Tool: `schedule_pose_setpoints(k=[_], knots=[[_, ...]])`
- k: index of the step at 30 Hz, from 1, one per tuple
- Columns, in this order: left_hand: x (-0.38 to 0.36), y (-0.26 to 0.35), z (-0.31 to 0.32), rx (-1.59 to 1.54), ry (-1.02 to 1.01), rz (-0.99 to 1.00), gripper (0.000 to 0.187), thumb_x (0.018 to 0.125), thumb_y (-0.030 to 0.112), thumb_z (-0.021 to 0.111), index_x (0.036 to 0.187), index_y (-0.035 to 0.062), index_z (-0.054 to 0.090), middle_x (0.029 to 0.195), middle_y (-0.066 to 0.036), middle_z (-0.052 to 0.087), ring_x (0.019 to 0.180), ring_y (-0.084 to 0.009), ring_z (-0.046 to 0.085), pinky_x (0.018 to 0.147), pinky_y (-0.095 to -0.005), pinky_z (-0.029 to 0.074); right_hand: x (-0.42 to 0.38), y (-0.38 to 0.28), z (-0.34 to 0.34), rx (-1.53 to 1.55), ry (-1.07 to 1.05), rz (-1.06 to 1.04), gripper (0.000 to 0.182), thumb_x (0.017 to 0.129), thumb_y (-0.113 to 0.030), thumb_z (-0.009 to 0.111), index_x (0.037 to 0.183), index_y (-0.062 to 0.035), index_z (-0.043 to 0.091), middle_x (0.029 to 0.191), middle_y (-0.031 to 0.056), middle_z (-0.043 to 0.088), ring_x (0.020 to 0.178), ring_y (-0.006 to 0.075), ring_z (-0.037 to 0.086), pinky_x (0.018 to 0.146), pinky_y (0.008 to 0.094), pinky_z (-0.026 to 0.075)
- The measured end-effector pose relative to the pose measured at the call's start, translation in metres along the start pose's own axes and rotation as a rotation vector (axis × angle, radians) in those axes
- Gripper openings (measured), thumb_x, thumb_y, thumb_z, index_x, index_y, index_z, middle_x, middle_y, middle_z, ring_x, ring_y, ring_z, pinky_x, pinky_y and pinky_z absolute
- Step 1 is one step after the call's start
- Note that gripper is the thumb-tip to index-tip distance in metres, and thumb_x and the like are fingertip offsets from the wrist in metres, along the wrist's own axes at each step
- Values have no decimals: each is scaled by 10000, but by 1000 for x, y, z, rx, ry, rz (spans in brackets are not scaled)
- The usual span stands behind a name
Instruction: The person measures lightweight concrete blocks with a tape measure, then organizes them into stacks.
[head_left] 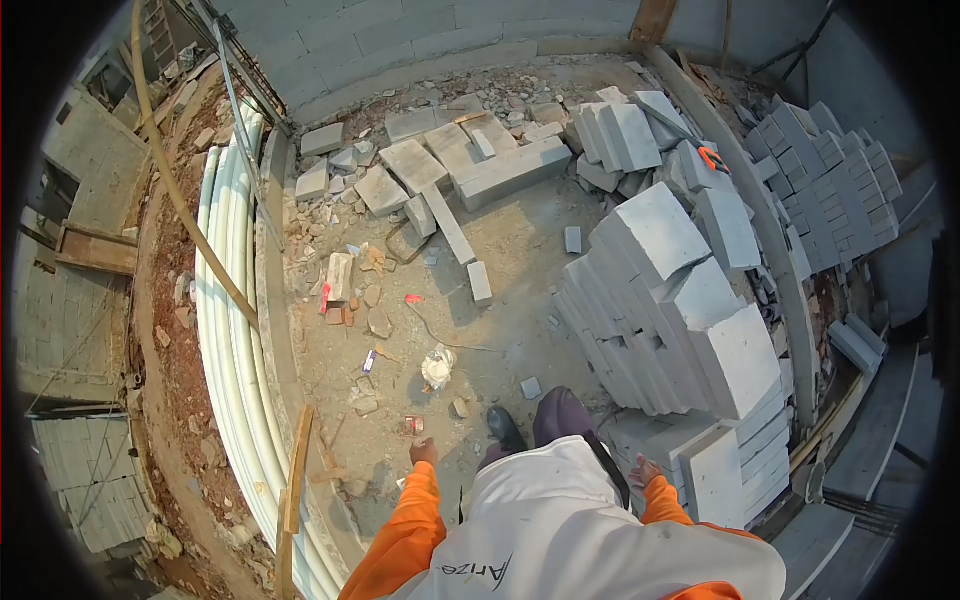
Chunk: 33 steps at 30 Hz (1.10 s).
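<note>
My left hand [424, 452] hangs low at my side in an orange sleeve, its fingers curled in, with no object showing in it. Just beyond it on the ground lies a small red packet [411, 426]. On my other side, my right hand [645, 470] is open, fingers apart, holding nothing. It is nearest to the tall stack of grey-white blocks [650, 320], and seems apart from it. A hand saw with an orange handle [712, 158] rests on blocks farther back.
Long white pipes [225, 290] run along the left behind a low concrete edge. Loose blocks [420, 165] and rubble lie toward the back wall. A crumpled white bag [437, 368] is on the dusty floor. More blocks [830, 185] are stacked at the far right.
</note>
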<state>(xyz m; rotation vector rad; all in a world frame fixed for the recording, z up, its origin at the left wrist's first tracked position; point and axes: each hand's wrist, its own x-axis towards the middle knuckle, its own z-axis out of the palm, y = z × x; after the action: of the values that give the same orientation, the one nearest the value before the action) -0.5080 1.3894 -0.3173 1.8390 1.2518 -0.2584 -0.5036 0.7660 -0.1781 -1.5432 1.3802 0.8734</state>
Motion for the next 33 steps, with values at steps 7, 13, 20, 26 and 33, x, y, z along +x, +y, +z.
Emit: schedule_pose_setpoints(k=[7,13,20,26,33], knots=[[-4,45,-3,-428,12,-285,245,829,212,641,978,22,675,820,-117,681,633,-229,651,531,-349,538,-3,-169,55,-33,-45,-189,590,898,-535,622,1325,-142,514,1178,112,617,1001,272,641,837,481,520],[57,91,4,-147,-64,-358,306,811,307,649,1001,69,680,923,-124,690,814,-276,655,658,-400,533,-11,-357,156,98,-264,-399,459,921,-457,635,1259,-157,559,1032,34,621,796,166,632,690,338,527],[210,242,78,646,-216,39,385,786,407,666,1038,116,684,1040,-137,697,1008,-331,653,807,-445,516,58,-661,320,378,-167,-481,341,944,-367,623,1178,-123,577,998,20,593,823,137,589,685,277,500],[359,548,208,721,-316,394,447,786,352,680,1176,143,622,1224,-111,578,1209,-336,480,1035,-489,344,110,-783,441,469,-220,-230,295,947,-330,622,1145,-114,587,1027,28,591,887,165,619,757,302,509],[590,668,407,-40,-327,163,348,918,275,604,1093,-26,603,1135,-176,662,1088,-299,616,946,-381,453,175,-800,488,310,-328,-32,311,949,-327,627,1139,-83,603,1041,55,625,928,189,650,782,322,514]])
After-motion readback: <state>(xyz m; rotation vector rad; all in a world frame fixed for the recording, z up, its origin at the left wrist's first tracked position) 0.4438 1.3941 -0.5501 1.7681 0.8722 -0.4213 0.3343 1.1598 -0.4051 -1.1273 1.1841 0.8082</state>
